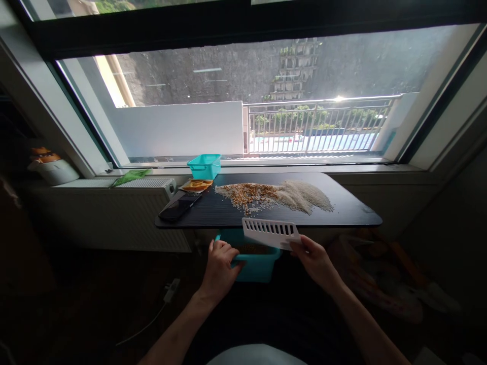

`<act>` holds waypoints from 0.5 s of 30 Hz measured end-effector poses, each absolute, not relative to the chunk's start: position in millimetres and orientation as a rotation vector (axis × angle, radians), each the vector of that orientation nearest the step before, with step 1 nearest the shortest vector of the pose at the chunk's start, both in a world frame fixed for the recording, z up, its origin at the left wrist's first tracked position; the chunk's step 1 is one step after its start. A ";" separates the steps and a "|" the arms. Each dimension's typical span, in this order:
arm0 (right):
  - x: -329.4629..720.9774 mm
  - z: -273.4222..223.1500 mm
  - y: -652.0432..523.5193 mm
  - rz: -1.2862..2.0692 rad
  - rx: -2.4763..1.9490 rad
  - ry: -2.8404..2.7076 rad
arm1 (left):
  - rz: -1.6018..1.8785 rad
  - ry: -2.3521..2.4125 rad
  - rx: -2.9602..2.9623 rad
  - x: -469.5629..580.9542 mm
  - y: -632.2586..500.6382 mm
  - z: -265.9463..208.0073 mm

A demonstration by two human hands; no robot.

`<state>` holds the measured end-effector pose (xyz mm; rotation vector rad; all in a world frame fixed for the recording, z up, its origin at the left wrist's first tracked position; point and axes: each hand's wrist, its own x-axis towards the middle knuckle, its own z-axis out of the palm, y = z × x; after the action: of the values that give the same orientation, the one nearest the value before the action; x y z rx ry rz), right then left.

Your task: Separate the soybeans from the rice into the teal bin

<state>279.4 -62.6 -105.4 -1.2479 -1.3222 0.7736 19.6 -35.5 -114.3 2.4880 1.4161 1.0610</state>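
My left hand (222,263) is closed on the left rim of a teal plastic basket (256,268), which is below the table's front edge. Yellowish grains (253,249) show inside it, dim in the shadow. In my right hand (315,261) is a white slotted plastic scraper (270,232), gripped by its right end and held over the basket. It hides part of the basket's opening. On the dark table (350,208) beyond, a spread of orange-yellow corn kernels (251,192) runs into a pile of white rice (306,195) on the right.
At the table's back left are a second teal basket (204,166), an orange-and-white packet (197,185) and a dark phone (180,206). A radiator (122,218) with a green cloth (133,176) stands left. A power strip (172,290) lies low left; bags (380,279) sit at right.
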 end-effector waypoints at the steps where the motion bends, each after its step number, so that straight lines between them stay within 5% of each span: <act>1: 276.6 -110.7 -63.9 0.741 -1.265 -1.378 | 1.053 1.411 2.494 20.8 -36.7 -117.0; 8: 256.6 -128.4 -57.8 0.469 -1.588 -1.678 | 1.012 1.359 2.537 17.7 -52.6 -128.8; 15: 243.7 -134.5 -52.6 0.557 -1.824 -1.713 | 0.925 1.424 2.550 4.8 -65.3 -135.1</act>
<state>243.7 -52.6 -134.5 -1.8243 -1.7128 0.5568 4.8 -65.3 -135.1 2.5504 1.4236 0.9247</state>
